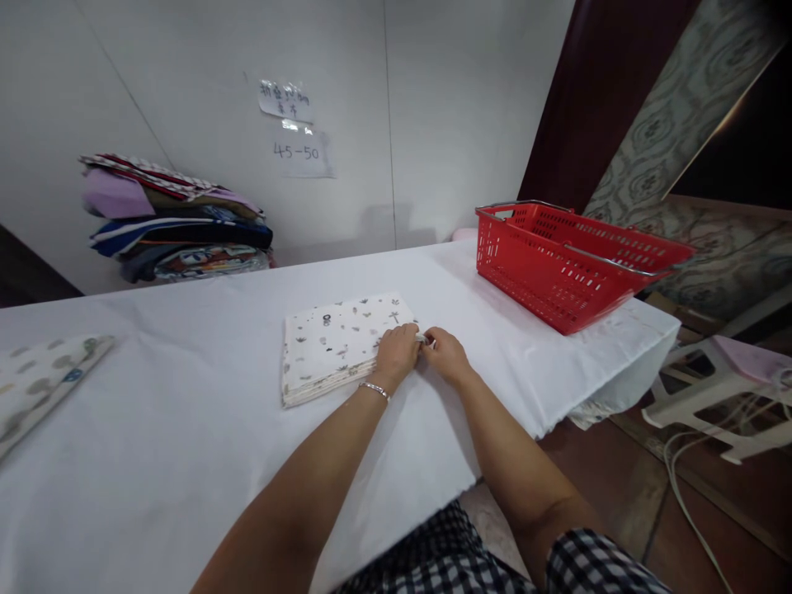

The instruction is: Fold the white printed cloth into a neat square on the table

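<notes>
A folded white cloth [340,338] with small grey-green plant and animal prints lies in several layers on the white-covered table. My left hand [398,353], with a bracelet at its wrist, rests over the cloth's right end with the fingers bent around the edge. Just to its right, my right hand [444,355] pinches the cloth at its right edge. The fingertips of both hands are close together there, and part of the edge is hidden beneath them.
Another printed cloth [43,384] lies at the table's left. A red plastic basket [550,268] with metal handles stands at the right end. Stacked fabrics [179,219] sit behind the table by the wall. A white stool [699,388] stands beyond the right edge.
</notes>
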`<state>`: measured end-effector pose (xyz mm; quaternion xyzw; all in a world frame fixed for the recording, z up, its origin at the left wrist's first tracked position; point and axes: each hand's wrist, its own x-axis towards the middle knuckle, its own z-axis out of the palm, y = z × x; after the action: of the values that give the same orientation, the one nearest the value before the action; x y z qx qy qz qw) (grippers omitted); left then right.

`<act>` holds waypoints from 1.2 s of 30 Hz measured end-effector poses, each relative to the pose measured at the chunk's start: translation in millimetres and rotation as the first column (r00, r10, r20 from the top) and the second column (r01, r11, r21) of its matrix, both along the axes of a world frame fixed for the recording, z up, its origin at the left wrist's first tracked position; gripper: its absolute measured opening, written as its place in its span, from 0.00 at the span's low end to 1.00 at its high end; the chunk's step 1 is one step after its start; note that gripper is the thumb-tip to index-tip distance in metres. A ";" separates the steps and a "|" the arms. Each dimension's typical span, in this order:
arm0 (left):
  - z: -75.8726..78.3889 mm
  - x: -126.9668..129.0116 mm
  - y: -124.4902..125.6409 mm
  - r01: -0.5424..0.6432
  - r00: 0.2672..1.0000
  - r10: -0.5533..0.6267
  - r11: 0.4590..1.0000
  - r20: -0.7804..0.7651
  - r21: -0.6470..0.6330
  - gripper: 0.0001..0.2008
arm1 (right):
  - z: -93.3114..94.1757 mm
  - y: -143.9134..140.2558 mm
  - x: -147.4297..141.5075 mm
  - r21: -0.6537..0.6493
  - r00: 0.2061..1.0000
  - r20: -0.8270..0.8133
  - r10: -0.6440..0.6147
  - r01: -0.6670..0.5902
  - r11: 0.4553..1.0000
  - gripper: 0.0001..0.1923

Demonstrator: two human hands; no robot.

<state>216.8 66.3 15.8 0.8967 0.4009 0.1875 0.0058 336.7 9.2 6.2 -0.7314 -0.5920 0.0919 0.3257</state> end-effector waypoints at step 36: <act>-10.9 -44.1 -1.6 0.129 0.989 -0.123 0.989 -0.078 0.075 0.13 | -10.7 6.1 -5.7 0.140 0.982 0.154 0.114 -0.136 0.981 0.16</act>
<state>172.7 64.7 4.9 0.9260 0.3358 0.1696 -0.0328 331.0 15.3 -4.5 -0.6710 -0.6642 0.0142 0.3293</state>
